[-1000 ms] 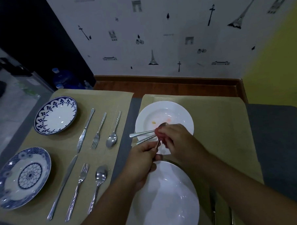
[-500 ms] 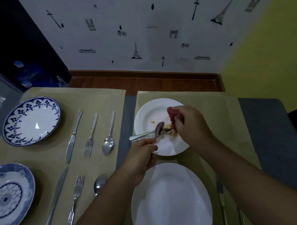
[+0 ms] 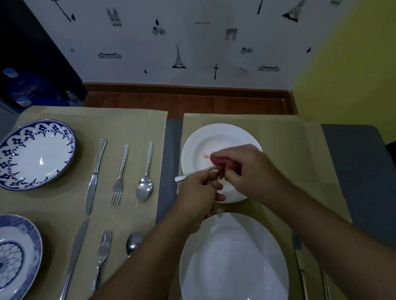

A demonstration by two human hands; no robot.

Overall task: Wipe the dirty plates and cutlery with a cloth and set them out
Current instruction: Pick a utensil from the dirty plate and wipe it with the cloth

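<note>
Over the far white plate (image 3: 201, 138), which has an orange smear, my left hand (image 3: 200, 192) grips the handle of a spoon (image 3: 218, 178). My right hand (image 3: 245, 168) holds a red cloth (image 3: 218, 160) wrapped around the spoon's bowl, which is hidden. Another piece of cutlery (image 3: 189, 175) lies across the plate's left rim under my hands. A second white plate (image 3: 233, 261) sits nearer to me, with no marks showing.
On the left mat lie two blue patterned plates (image 3: 34, 154) (image 3: 13, 260), two knives (image 3: 95, 177) (image 3: 72, 264), two forks (image 3: 120, 176) (image 3: 102, 256) and two spoons (image 3: 146, 174) (image 3: 133, 242). More cutlery (image 3: 302, 274) lies at the right mat's near edge. A wall stands behind the table.
My right hand has brought the red cloth down over the spoon's bowl, which showed bare half a second ago. The camera has shifted a little.
</note>
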